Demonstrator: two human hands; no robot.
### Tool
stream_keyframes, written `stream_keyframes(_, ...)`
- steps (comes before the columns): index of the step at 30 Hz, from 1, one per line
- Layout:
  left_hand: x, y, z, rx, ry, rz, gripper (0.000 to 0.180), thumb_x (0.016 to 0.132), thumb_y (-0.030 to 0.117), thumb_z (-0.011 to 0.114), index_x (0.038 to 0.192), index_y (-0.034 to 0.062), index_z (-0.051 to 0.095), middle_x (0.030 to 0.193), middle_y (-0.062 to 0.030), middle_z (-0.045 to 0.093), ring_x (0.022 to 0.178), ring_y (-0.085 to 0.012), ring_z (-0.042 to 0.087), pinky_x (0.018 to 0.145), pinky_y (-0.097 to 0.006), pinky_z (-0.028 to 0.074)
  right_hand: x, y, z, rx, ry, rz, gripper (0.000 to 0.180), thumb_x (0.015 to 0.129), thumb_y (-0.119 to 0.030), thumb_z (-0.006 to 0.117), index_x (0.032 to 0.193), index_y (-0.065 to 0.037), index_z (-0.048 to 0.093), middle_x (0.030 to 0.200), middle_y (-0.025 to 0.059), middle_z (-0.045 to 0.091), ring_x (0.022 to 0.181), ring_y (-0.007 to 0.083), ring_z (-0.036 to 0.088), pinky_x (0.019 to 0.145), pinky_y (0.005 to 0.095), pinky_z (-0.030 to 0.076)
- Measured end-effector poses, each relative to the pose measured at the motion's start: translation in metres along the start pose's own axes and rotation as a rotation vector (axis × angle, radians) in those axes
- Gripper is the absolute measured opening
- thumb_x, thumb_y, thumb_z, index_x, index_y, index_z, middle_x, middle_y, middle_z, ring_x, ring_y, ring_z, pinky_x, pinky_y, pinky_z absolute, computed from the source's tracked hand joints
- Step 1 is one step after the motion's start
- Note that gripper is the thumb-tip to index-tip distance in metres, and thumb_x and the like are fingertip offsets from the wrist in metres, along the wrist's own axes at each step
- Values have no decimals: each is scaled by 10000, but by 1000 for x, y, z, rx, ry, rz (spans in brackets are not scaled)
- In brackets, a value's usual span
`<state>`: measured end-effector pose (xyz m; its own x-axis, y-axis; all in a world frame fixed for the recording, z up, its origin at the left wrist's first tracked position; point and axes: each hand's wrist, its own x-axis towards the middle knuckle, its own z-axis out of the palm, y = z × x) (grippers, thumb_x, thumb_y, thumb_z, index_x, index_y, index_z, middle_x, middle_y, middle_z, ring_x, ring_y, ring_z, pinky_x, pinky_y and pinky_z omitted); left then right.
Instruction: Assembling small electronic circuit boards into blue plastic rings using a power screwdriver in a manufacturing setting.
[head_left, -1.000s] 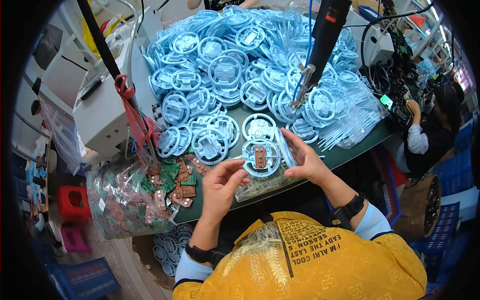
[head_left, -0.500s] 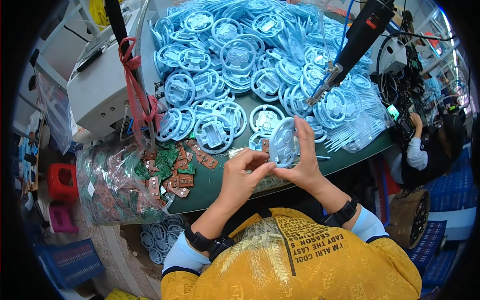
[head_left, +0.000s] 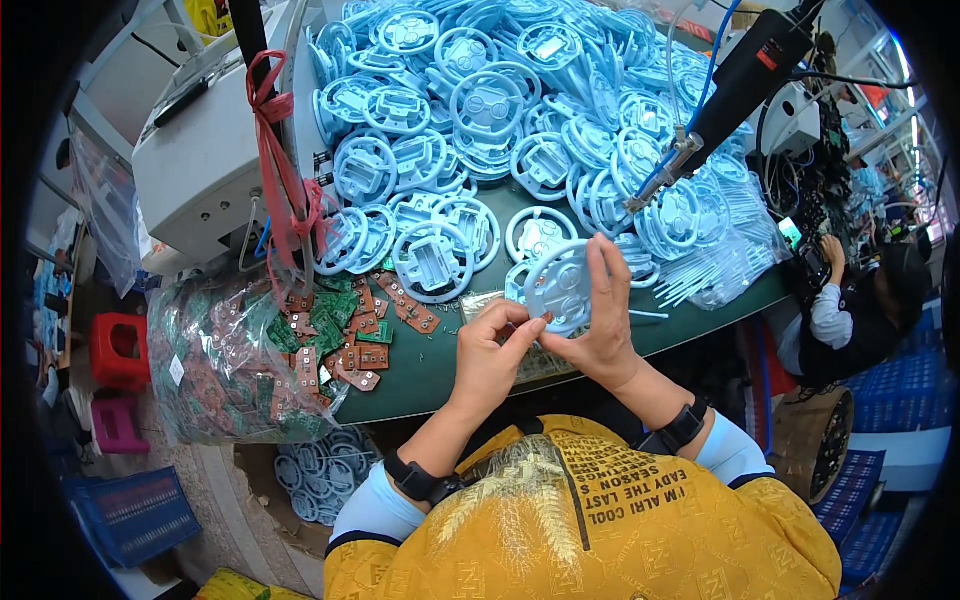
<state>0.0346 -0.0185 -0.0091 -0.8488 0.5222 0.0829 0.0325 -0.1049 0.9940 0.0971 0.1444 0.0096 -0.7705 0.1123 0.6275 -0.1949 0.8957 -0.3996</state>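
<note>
My right hand [head_left: 606,340] grips a light-blue plastic toy steering wheel [head_left: 560,285], tilted up above the near edge of the bench, thumb at its lower rim and fingers along its right side. Close against the lower left of that wheel, my left hand [head_left: 490,350] is closed in a pinch. A tiny reddish-brown bit [head_left: 546,317] shows by its fingertips; I cannot make out what it is. Just beyond my hands, another light-blue wheel [head_left: 540,234] lies on the green bench top [head_left: 400,372].
A large heap of light-blue wheels [head_left: 490,105] covers the back. Brown and green circuit boards [head_left: 340,335] lie left, beside a clear bag of boards [head_left: 215,360]. A black tool on an arm [head_left: 745,85] hangs at right above thin blue rods [head_left: 700,282]. Another person [head_left: 850,310] sits far right.
The wheel in my right hand has turned so more of its face shows. My left fingertips have stayed near its lower edge, where a reddish-brown bit now shows.
</note>
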Motion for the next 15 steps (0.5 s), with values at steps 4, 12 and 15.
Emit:
stream_keyframes(4,-1,-3,-13,-28,-180,-170,108,899,74,695,898,-31,669,838,-5,632,702,-56,550,630,-218,456,-3,9,-4,199,-225,97,1143,582,-276,905,1489,23,278,1451,251,338,1331,417,381,1091,478,341)
stream_keyframes(12,22,1,-35,69,-69,-347,333,966,130,588,1249,-45,582,853,-85,671,608,-97,605,519,-229,488,11,23,-6,13,-487,125,1136,575,-431,901,1443,36,338,1396,243,401,1277,416,433,1065,477,363)
stream_keyframes(15,30,-6,-35,-10,-153,-428,378,970,104,558,1301,-74,520,844,-107,673,592,-116,621,498,-236,498,8,20,0,-42,-457,147,1116,583,-457,893,1422,44,354,1380,247,409,1238,420,453,1045,483,377)
